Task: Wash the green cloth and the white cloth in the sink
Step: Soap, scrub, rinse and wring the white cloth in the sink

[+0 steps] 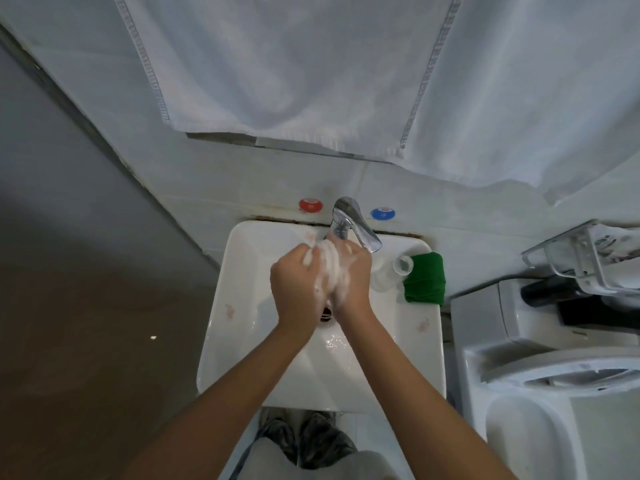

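The person is holding the white cloth [329, 268] between both hands over the sink [242, 306], just under the tap [353, 223]. The left hand [298, 285] is curling its fingers round the cloth from one side, and the right hand [349, 282] is gripping it from the other side, so the cloth is being squeezed between the palms. Foam is covering the cloth and the fingers. The green cloth [425, 277] is lying folded on the right rim of the sink, beside a small clear cup [401, 266], and no hand is touching it.

The white cloth is looking soft, light and wet, and with the soap it is probably slippery, so I think it is better to bunch it in the whole palm than to pinch it at an edge. The green cloth is dry-looking and limp; taking it by the middle of the fold should be easy.

The sink is white and glossy, with water lying near the drain [326, 315]. Behind it the wall is tiled, with a red mark [310, 205] and a blue mark [382, 213] beside the tap. White towels [311, 64] are hanging above
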